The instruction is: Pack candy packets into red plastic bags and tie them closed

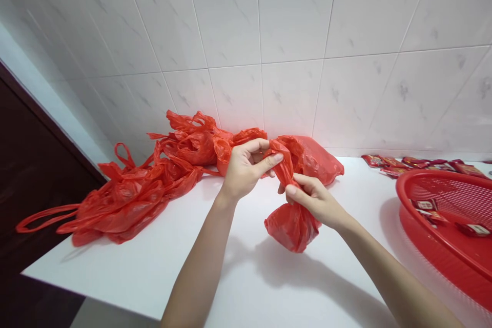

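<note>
Head view: your left hand (pixel 246 166) pinches the upper neck of the small red bag (pixel 291 223) between thumb and fingers. Your right hand (pixel 313 200) closes around the neck just below it. The bag's filled bulb hangs beneath both hands, just above the white counter (pixel 246 282), long axis near vertical. Your right hand is nearer the bulb. Loose red bags (pixel 130 195) lie to the left.

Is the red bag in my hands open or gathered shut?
Gathered shut: both hands, left hand and right hand, pinch the red bag at its twisted neck, and its bottom hangs bunched above the counter.
</note>
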The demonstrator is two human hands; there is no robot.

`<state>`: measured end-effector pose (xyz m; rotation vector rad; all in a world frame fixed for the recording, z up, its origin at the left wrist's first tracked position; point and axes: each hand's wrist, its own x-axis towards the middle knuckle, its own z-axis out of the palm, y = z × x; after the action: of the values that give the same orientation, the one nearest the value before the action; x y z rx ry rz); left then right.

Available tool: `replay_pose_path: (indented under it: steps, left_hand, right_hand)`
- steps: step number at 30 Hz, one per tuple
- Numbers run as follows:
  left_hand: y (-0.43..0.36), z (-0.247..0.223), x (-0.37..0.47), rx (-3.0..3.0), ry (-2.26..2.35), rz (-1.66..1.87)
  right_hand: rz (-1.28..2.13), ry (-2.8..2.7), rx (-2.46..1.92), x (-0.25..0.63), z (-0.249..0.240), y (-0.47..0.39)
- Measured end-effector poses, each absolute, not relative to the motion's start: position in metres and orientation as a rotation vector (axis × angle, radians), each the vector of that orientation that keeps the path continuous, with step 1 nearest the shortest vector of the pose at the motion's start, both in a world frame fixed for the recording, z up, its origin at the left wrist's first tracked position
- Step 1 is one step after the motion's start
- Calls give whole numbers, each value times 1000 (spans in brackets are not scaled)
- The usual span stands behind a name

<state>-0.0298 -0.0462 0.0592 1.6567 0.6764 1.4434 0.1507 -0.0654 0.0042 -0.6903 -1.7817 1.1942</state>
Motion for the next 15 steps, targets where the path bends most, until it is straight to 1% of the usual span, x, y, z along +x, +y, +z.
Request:
replay_pose_path:
  steps: [10, 15]
  left_hand:
    - [-44, 58, -30, 1599, 651, 1540]
    - [-51, 62, -31, 1684, 615, 1364]
  right_hand:
    - [1143, -1894, -643, 148, 1, -66]
    - [1151, -1914, -672, 153, 0, -63]
